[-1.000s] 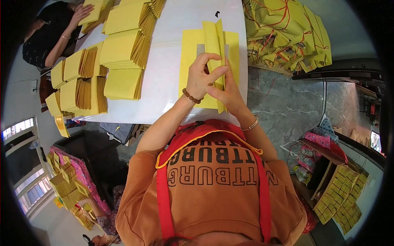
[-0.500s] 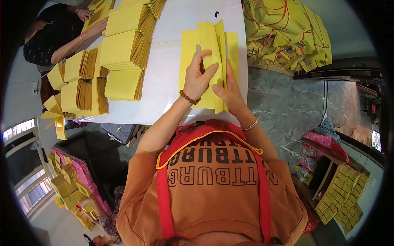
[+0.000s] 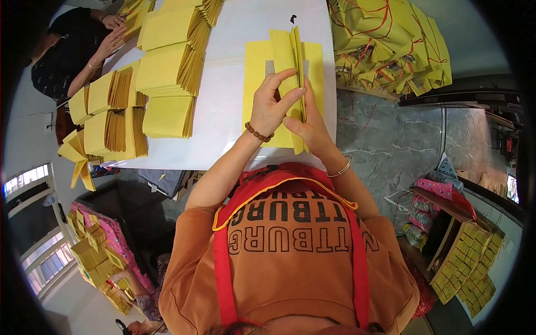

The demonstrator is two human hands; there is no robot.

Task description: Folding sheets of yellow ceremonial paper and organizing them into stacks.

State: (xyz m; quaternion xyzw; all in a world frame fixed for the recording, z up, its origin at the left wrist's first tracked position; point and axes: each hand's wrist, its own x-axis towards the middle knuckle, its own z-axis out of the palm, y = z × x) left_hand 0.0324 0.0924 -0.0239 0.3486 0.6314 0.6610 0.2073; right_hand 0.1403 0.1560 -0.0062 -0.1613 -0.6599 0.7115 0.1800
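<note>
A yellow paper piece stands half folded along its length, its two long flaps drawn close together. My left hand grips its left flap, thumb and forefinger closed on the paper's edge near the fold. From the other side my right hand presses the right flap inward, its thumb across the near part. The fingertips of both hands nearly meet at the middle. Under the folded piece lies flat yellow paper with a grey patch at each side. How many layers lie there is hidden.
Stacks of folded yellow paper fill the white table's left side. A co-worker's hands are at the far left stacks. Beyond the right edge rises a heap of yellow pieces with red cords. A small black object lies at the far end.
My hands have brought the two flaps closer together, narrowing the gap between them. At the far left, the co-worker's near hand has drawn back from the stack.
</note>
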